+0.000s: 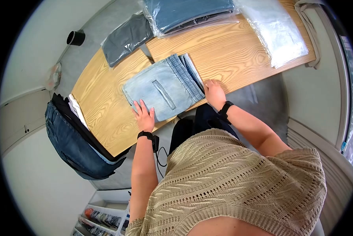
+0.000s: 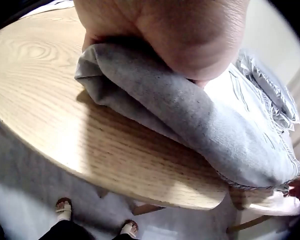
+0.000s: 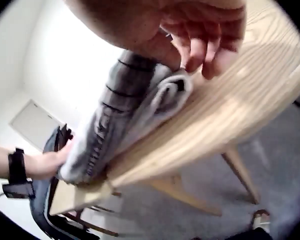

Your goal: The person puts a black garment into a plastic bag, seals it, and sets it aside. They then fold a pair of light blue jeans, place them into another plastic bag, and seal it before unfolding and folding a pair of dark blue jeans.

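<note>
Head view: 1 folded jeans on 1 desk, between 2 hands, long axis running roughly hand to hand; neither nearer. Left hand: fingers straight, spread on it, gripping nothing. Right hand: fingers bent at waistband end; can't tell if pinching.

The head camera looked forward and down from above onto the table, left hand and right hand. The left wrist camera, close under its hand, faced down across folded jeans; the right one, equally near, looked along them toward the left hand. Both shared jeans, table edge and floor.
</note>
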`<state>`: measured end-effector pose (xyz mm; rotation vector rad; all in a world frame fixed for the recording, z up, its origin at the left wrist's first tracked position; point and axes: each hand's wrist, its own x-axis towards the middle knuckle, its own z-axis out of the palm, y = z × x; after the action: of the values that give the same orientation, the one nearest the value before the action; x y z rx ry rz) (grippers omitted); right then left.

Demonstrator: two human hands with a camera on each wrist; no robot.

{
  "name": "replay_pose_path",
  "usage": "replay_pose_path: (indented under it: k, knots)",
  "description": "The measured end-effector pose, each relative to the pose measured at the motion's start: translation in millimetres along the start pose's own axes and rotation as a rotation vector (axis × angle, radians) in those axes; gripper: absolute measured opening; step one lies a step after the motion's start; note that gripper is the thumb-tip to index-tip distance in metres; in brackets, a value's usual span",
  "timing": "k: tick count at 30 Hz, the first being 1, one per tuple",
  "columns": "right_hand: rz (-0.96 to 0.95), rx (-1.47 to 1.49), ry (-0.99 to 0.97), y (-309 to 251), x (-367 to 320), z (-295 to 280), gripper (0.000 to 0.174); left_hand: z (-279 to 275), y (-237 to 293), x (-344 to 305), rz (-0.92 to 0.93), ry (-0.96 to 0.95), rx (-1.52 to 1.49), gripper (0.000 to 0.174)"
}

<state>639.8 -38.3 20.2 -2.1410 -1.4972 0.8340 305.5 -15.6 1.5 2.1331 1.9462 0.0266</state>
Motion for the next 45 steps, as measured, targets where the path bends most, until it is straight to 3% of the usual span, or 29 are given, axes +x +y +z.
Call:
replay_pose_path:
  k: [2,3,4,6,7,8,10,11,12,14,15,16,17,19,20,22,24,25,27,29,32,35,38,39,40,44,45]
  knots:
    - [-0.205,0.265,0.2,-10,9,1,0.024,0,2,-1,-0.023,-0.023,-0.03,0.069]
    - [-0.12,0.273,0.139,-15,14,4,0.04,-1,3,-1,-0.025,-0.022,-0.032,0.069]
    - [-0.124,0.272,0.138,-19,18,8,0.04,-1,3,-1,-0.028,-0.028,-0.027,0.069]
    - [-0.009,0.226,0.02,-26,30,13,0.057,-4,3,1,-0.038,-0.026,-0.021,0.069]
    - [0.13,0.374,-0.174,-30,41,7,0.069,-5,4,1,-0.043,-0.038,-0.03,0.069]
    - [0.125,0.372,-0.18,-18,55,27,0.069,-8,6,0,-0.048,-0.052,-0.04,0.069]
    - [0.15,0.689,-0.423,17,76,82,0.064,-17,18,-4,-0.077,-0.029,0.042,0.065]
    - [0.168,0.829,-0.661,-36,59,12,0.053,-23,25,-5,-0.098,-0.007,0.124,0.062]
    - [0.163,0.825,-0.666,-53,56,-2,0.053,-29,29,-9,-0.105,-0.003,0.123,0.062]
    - [0.176,1.052,-0.758,-73,54,-12,0.041,-49,39,-28,0.204,0.253,0.001,0.043]
    - [0.211,1.111,-0.802,-82,52,-16,0.033,-62,49,-39,0.469,0.266,-0.1,0.026]
    - [0.219,1.111,-0.813,-95,50,-26,0.033,-60,50,-52,0.567,0.066,-0.137,0.023]
    - [0.256,1.185,-0.85,-109,50,-39,0.032,-66,65,-65,0.736,0.166,-0.226,0.02]
    - [0.302,1.295,-0.892,-127,53,-42,0.028,-63,74,-79,0.807,-0.041,-0.306,0.024]
    - [0.303,1.296,-0.899,-134,52,-41,0.028,-56,77,-81,0.794,-0.119,-0.324,0.025]
    - [0.213,1.265,-0.894,-147,52,-42,0.025,-47,84,-69,0.695,-0.075,-0.291,0.028]
    - [0.166,1.259,-0.885,-157,44,-48,0.024,-46,91,-52,0.046,-0.466,-0.009,0.034]
    - [0.09,1.232,-0.856,-162,37,-54,0.025,-13,69,-55,0.239,-0.004,0.051,0.039]
    - [-0.052,1.148,-0.82,-167,29,-69,0.031,-15,64,-47,0.203,0.024,-0.071,0.039]
    - [-0.047,1.132,-0.779,-156,22,-75,0.029,-4,61,-39,0.138,0.115,-0.238,0.04]
    - [-0.003,1.094,-0.745,-115,29,-71,0.03,4,50,-38,0.181,-0.007,-0.045,0.042]
    - [0.093,1.054,-0.643,-57,43,-49,0.029,8,41,-46,0.231,0.058,0.111,0.043]
    - [-0.001,0.837,-0.541,2,60,-10,0.028,8,41,-45,0.201,0.011,0.048,0.045]
    - [-0.021,0.624,-0.507,16,64,1,0.029,8,41,-44,0.207,0.015,0.045,0.045]
    - [-0.037,0.411,-0.469,16,65,0,0.03,11,40,-45,0.182,-0.002,0.061,0.045]
    - [-0.186,0.288,-0.259,3,57,-4,0.03,22,30,-50,0.19,-0.022,0.139,0.046]
    - [-0.179,0.152,-0.301,2,63,-2,0.033,23,29,-53,0.183,-0.004,0.191,0.046]
